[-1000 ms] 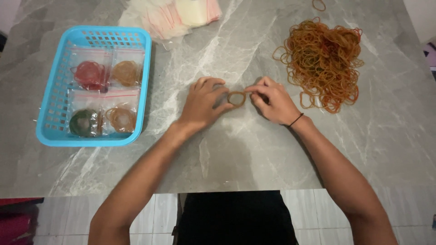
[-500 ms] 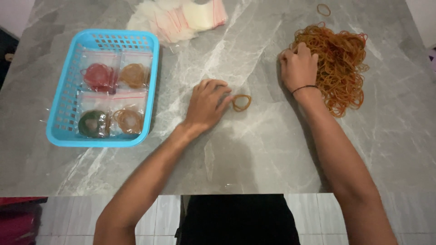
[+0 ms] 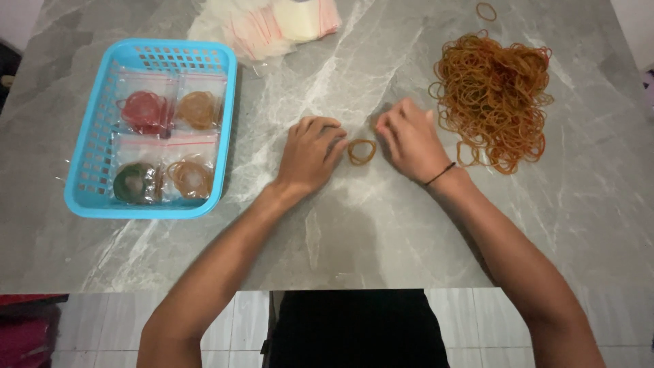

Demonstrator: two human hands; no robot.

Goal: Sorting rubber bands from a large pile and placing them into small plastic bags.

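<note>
At the far left a blue plastic basket (image 3: 92, 197) sits on the grey marbled table (image 3: 381, 232), close to the table's left edge and a little back from its near edge. Inside lie four small clear zip bags: red rubber bands (image 3: 144, 111) and tan bands (image 3: 198, 110) at the back, green bands (image 3: 133, 183) and more tan bands (image 3: 190, 178) in front. A strip of bare tabletop separates the basket's right wall from the left hand (image 3: 310, 153). Behind that gap, at the far edge, lies a heap of empty clear zip bags (image 3: 269, 26).

The left hand rests palm down on the table, fingers curled loosely inward with the tips at or just beside the left side of a small bundle of tan rubber bands (image 3: 362, 151); it does not close around anything. The bundle lies flat on the table between the two hands. The right hand (image 3: 411, 140), with a thin dark band around the wrist, also lies palm down, fingers bent toward the bundle's upper right; whether its fingertips pinch anything, I cannot tell. Both forearms run back to the near edge, spreading apart, with open tabletop between them.

Just right of the right hand sprawls a large pile of loose tan rubber bands (image 3: 494, 95), and a single loose band (image 3: 486, 11) lies behind it. Bare table extends beyond the pile to the right edge.
</note>
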